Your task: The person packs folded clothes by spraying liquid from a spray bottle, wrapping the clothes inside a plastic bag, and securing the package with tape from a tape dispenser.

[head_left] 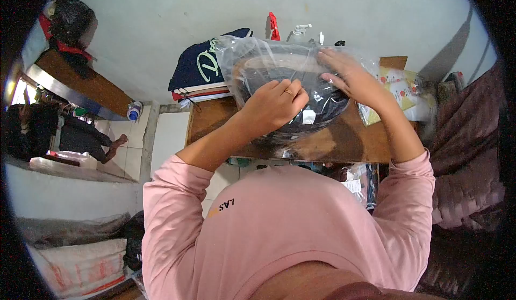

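A clear plastic bag with dark folded fabric inside lies on the wooden table. A small white label shows near the bag's front edge. My left hand, a ring on one finger, is closed over the middle of the bag, its fingers curled; what they pinch is too small to make out. On the bag's right side rests my right hand, fingers spread apart and touching the plastic.
Folded clothes are stacked at the table's left. Behind the bag stand a red object and a pump bottle. Patterned packets lie at the right, near a dark curtain. Another person's legs show far left.
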Demonstrator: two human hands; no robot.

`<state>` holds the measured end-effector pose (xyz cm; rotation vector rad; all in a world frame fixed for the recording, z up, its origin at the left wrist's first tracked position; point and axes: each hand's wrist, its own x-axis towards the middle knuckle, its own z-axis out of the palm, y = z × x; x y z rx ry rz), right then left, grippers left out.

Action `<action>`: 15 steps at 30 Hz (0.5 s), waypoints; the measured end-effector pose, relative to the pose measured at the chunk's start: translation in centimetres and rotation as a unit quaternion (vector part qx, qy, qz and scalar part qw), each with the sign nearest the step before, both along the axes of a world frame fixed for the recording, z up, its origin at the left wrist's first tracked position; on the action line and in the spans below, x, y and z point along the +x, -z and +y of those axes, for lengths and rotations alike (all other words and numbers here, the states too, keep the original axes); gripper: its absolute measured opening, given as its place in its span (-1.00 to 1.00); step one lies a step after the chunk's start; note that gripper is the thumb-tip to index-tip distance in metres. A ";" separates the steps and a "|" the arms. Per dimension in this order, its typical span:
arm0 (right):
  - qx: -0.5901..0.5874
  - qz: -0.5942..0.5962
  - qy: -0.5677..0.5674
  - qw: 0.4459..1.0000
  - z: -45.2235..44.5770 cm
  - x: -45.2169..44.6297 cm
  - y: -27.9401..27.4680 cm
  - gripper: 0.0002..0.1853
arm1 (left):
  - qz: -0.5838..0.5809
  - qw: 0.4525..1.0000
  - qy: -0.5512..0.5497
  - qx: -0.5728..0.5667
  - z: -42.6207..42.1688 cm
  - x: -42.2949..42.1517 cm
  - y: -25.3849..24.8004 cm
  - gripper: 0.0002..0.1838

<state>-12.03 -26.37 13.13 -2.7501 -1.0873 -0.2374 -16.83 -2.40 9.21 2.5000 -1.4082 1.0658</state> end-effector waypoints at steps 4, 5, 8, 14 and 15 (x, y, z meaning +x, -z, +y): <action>-0.070 -0.069 0.025 0.995 -0.3 -2.0 -0.2 -0.38 | -0.048 0.999 0.004 -0.004 0.2 -0.1 0.1 -0.77; -0.052 -0.062 0.033 0.996 -0.8 -1.7 0.6 -0.39 | -0.052 0.999 0.004 0.001 0.2 -0.3 0.1 -0.75; 0.012 -0.054 0.041 0.998 -2.1 0.3 3.1 -0.41 | -0.065 0.998 -0.003 0.015 0.1 -1.0 0.3 -0.71; 0.142 -0.076 0.054 0.985 -2.6 -2.1 4.1 -0.55 | -0.066 0.997 0.042 0.009 0.7 -1.0 1.3 -0.68; 0.150 -0.089 0.051 0.983 -2.7 -3.5 3.7 -0.57 | -0.082 0.995 0.057 -0.001 0.8 -0.5 1.3 -0.69</action>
